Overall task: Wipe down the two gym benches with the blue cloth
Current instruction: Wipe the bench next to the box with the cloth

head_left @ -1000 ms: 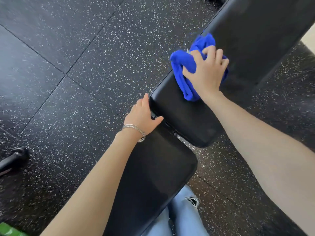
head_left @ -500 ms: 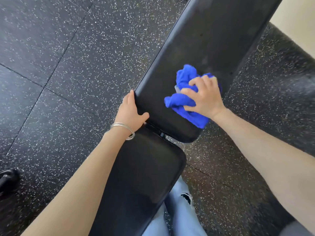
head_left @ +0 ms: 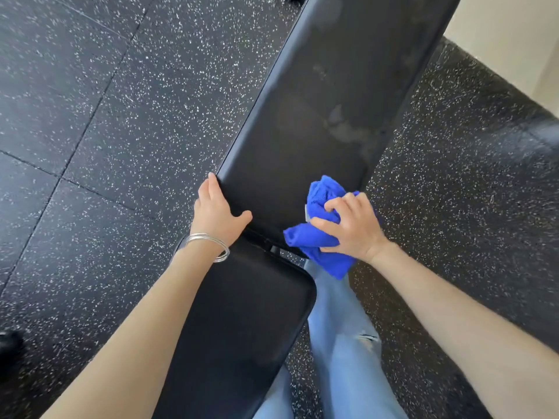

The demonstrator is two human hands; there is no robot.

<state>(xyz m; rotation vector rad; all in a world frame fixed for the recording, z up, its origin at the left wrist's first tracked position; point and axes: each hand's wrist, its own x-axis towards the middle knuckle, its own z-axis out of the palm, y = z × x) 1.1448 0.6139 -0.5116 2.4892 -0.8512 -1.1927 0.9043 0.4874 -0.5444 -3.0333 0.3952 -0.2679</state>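
A black padded gym bench runs from bottom centre to top right: a long back pad [head_left: 326,101] and a shorter seat pad [head_left: 242,322] with a narrow gap between them. My right hand [head_left: 351,225] grips the bunched blue cloth [head_left: 317,237] at the near right corner of the back pad, and part of the cloth hangs past the pad's edge. My left hand [head_left: 216,211], with silver bangles at the wrist, holds the near left corner of the back pad, thumb on top. Damp smears show further up the pad.
Black speckled rubber floor tiles [head_left: 106,146] surround the bench. My legs in light blue jeans [head_left: 341,343] stand to the right of the seat pad. A pale wall [head_left: 514,34] rises at the top right. A dark object [head_left: 9,343] sits at the left edge.
My right hand has dragged the blue cloth down the back pad from its upper part to its near right corner. My left hand has stayed on the pad's left corner.
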